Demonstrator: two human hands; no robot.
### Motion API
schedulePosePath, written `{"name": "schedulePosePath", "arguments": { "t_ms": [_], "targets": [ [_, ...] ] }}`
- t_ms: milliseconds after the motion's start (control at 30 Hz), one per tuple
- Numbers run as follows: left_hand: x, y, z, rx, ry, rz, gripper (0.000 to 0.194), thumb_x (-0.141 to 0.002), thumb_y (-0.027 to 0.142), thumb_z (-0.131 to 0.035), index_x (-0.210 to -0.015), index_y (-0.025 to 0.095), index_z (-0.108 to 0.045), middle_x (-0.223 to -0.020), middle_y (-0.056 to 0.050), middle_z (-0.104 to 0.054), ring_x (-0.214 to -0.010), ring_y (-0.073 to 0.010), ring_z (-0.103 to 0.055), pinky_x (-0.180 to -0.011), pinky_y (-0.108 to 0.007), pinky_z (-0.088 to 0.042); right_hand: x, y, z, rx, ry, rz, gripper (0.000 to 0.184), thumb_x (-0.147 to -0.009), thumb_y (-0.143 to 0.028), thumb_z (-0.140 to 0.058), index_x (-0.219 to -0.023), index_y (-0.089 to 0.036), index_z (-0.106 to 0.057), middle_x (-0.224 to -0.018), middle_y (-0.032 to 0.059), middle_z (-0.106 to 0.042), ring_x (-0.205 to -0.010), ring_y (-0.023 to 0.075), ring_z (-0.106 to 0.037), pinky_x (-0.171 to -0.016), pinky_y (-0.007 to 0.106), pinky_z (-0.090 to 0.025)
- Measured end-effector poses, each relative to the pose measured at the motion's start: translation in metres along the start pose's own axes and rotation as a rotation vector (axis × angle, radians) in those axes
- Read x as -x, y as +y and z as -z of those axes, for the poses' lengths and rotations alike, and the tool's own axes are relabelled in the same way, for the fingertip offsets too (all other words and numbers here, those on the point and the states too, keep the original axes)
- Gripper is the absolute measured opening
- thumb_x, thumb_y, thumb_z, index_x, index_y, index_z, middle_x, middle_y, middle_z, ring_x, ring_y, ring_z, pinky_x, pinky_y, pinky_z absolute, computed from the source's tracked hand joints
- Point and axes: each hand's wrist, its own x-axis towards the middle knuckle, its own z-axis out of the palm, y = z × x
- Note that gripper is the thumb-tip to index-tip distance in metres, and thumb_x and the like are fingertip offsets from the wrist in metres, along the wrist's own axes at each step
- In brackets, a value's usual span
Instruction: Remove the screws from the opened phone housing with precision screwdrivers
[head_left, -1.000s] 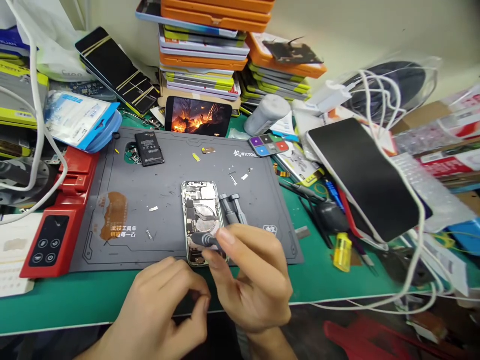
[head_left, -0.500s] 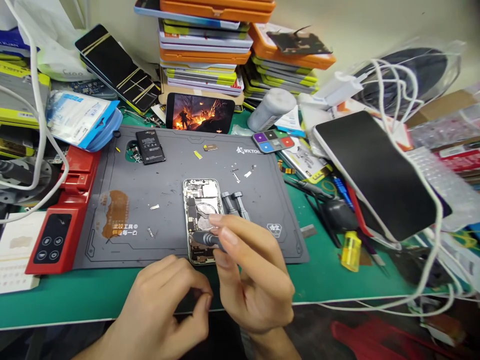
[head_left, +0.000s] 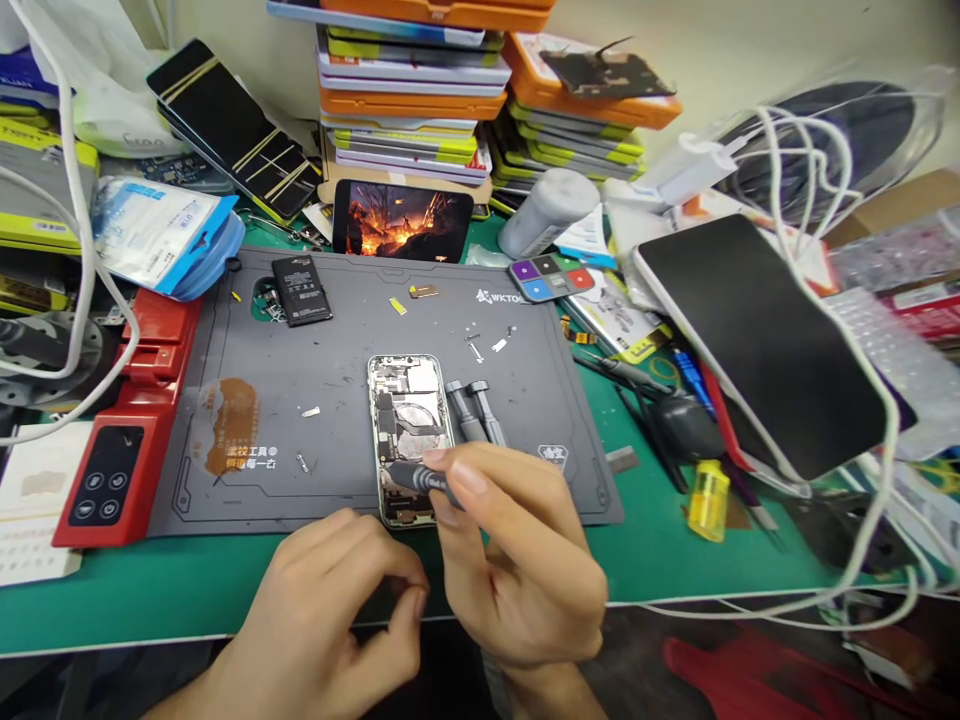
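Head view, my only feed: the opened phone with pale green metal frame (head_left: 415, 390) is lying innards-up near the front edge of the dark grey printed work mat (head_left: 345, 320). My right hand (head_left: 529, 555) is pinching a short dark grey ridged screwdriver (head_left: 411, 476) between thumb and fingers, over the phone's lower half; I'm not seeing its tip, so can't confirm contact. My left hand (head_left: 330, 590) is curling over the front of the green bench top (head_left: 187, 600), thumb and forefinger tips close together; can't tell if anything is between them. I'm reading this as screwdriver work on the lower internals. Next move is calling for sighting the tip, squaring the driver and steadying the frame with the left. Around: two slim grey screwdrivers (head_left: 490, 418) are lying just right of the phone, crowding my right fingers. Small silver metal pieces (head_left: 310, 412) are lying loose, easily knocked. A flat black rectangular battery (head_left: 301, 290) is sitting back left, well apart. My right fingers are blocking the phone's lower right corner.
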Motion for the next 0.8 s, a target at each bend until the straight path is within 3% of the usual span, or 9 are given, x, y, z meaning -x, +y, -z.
{"name": "schedulePosePath", "arguments": {
  "t_ms": [133, 433, 633, 800],
  "targets": [
    [0.001, 0.000, 0.000, -0.005, -0.005, 0.000, 0.016, -0.101, 0.008, -0.058, -0.105, 0.023, -0.059, -0.091, 0.005, -0.068, -0.081, -0.0106, -0.061, -0.075, -0.025, -0.046, 0.000, 0.001, -0.002, -0.006, 0.027, 0.018, 0.037, -0.090, 0.011, -0.061, -0.121, -0.008, -0.067, -0.111, 0.0104, -0.069, -0.103, 0.0174, -0.073, -0.086, 0.034, -0.067],
    [0.001, 0.000, 0.000, -0.005, -0.011, 0.005, 0.016, -0.102, 0.007, -0.059, -0.105, 0.023, -0.059, -0.092, 0.006, -0.068, -0.083, -0.0099, -0.060, -0.078, -0.024, -0.046, 0.005, 0.003, -0.005, -0.042, 0.012, -0.022, 0.062, -0.086, 0.013, -0.067, -0.144, -0.008, -0.059, -0.114, 0.0108, -0.072, -0.105, 0.0192, -0.074, -0.087, 0.036, -0.068],
    [0.003, -0.001, -0.002, -0.020, -0.013, 0.016, 0.016, -0.103, 0.008, -0.060, -0.108, 0.023, -0.060, -0.094, 0.006, -0.069, -0.084, -0.0105, -0.060, -0.078, -0.025, -0.045, 0.009, 0.002, -0.002, -0.054, -0.012, -0.077, 0.057, -0.088, 0.009, -0.071, -0.141, -0.011, -0.062, -0.113, 0.0092, -0.075, -0.105, 0.0181, -0.075, -0.088, 0.034, -0.068],
    [0.005, -0.001, -0.002, -0.008, -0.007, 0.018, 0.015, -0.104, 0.009, -0.061, -0.108, 0.023, -0.060, -0.092, 0.004, -0.068, -0.083, -0.0112, -0.059, -0.075, -0.027, -0.044, 0.014, 0.007, 0.006, -0.089, 0.155, -0.120, 0.072, -0.091, 0.007, -0.071, -0.156, -0.021, -0.061, -0.113, 0.0071, -0.075, -0.101, 0.0192, -0.076, -0.081, 0.035, -0.070]
  ]
}}
